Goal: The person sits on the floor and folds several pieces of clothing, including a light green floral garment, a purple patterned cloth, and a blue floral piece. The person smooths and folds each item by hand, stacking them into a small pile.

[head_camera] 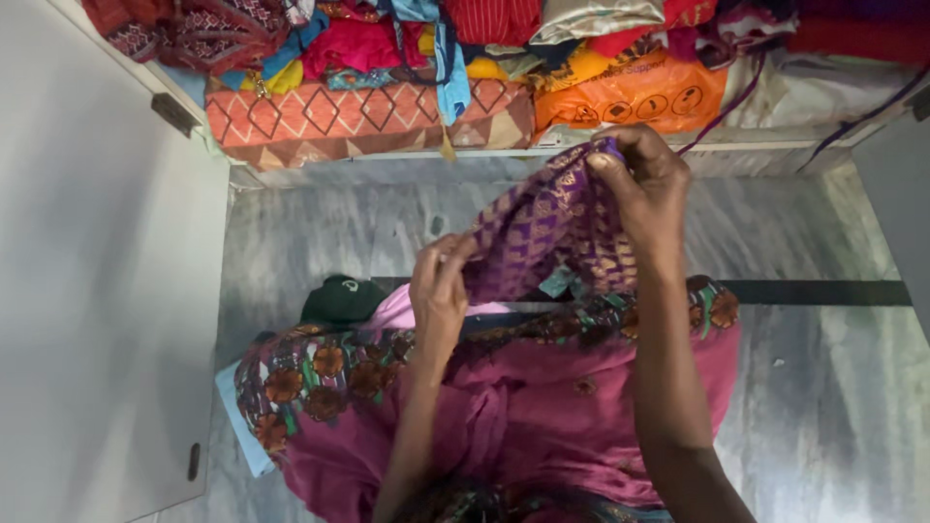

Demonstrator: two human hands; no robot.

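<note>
Both the left hand (438,291) and right hand (644,189) grip the purple cloth (542,232) above the magenta garment (523,407); folding looks barely started.

Purple cloth (552,228), gold woven pattern; magenta garment (542,407), orange floral border; orange bag (639,95).

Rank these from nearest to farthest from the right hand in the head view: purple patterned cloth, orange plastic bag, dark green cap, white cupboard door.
1. Purple patterned cloth: pinched in the right hand.
2. Orange plastic bag: just above, on the shelf.
3. Dark green cap: lower left, on the floor.
4. White cupboard door: far left.
</note>
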